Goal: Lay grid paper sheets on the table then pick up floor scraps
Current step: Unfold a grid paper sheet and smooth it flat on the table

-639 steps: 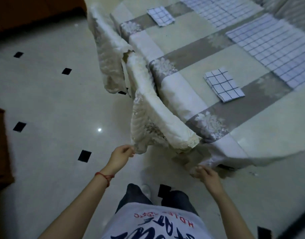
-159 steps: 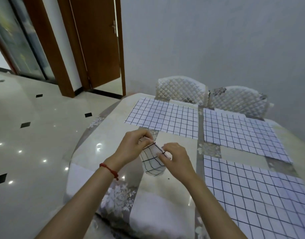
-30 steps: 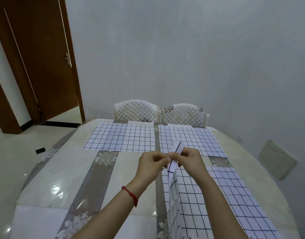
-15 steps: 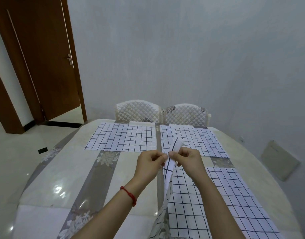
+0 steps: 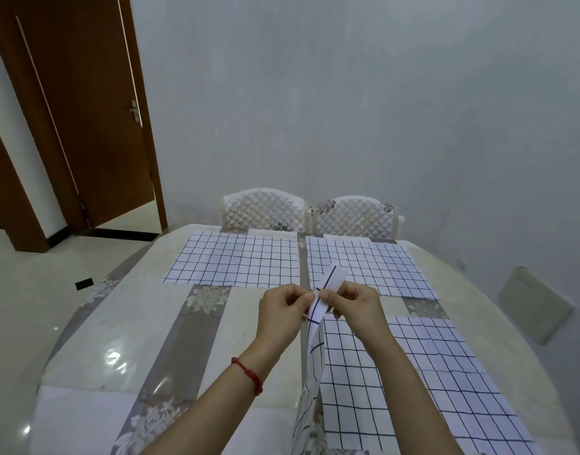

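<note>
Hands: at the centre of the frame, the left hand (image 5: pixel 280 315) and the right hand (image 5: pixel 354 307) are raised together over the table (image 5: pixel 117 339), fingertips nearly meeting.
Grip: a folded sheet of grid paper (image 5: pixel 316 326) is pinched between thumb and curled fingers of each hand; its top corner sticks up above the knuckles and the rest hangs down toward the bottom edge of the frame.
Wrist: a red string bracelet (image 5: pixel 249 376) is worn on the left arm, lower centre.
Laid sheets: three grid sheets are seen flat on the table: one at upper centre-left (image 5: pixel 236 259), one just beside it at upper centre-right (image 5: pixel 367 266), and one in the lower right (image 5: pixel 413 382), partly covered by the right forearm.
Table: a rounded top with pale and grey floral bands, glossy at the lower left.
Chairs: two quilted white chair backs (image 5: pixel 310 213) are set side by side at the far edge, against a grey wall.
Door: a brown wooden door (image 5: pixel 85 110) is seen at the upper left, above a shiny tiled floor (image 5: pixel 19 290).
</note>
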